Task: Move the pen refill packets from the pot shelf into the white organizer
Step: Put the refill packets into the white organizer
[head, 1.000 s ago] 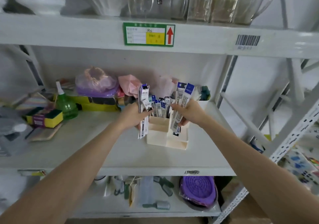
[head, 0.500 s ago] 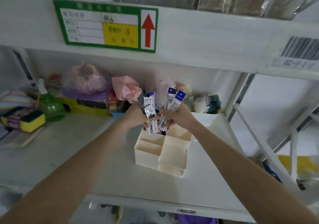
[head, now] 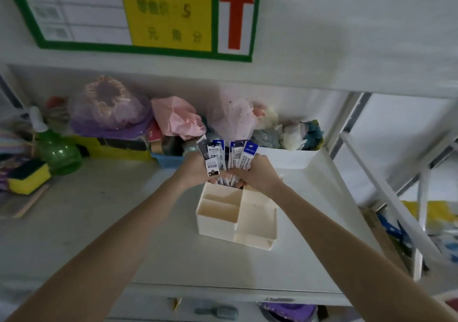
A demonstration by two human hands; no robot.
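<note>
The white organizer (head: pixel 236 218) stands on the middle shelf, with several compartments open toward me. Over its rear compartment my left hand (head: pixel 195 169) and my right hand (head: pixel 256 173) meet, both closed around a bunch of pen refill packets (head: pixel 229 156). The packets stand upright, their white, black and blue headers fanning out above my fingers and their lower ends reaching down into the rear compartment. The front compartments hold nothing.
Behind the organizer sit a white bin (head: pixel 288 158) with plush items, pink and purple bags (head: pixel 177 117), and a small blue basket (head: pixel 168 159). A green spray bottle (head: pixel 55 149) and yellow sponge (head: pixel 28 176) stand left. A labelled shelf beam (head: pixel 322 49) hangs overhead.
My head has moved closer and lower, so the shelf looks larger. Both hands have come together and lowered the packets from above the organizer into its rear compartment.
</note>
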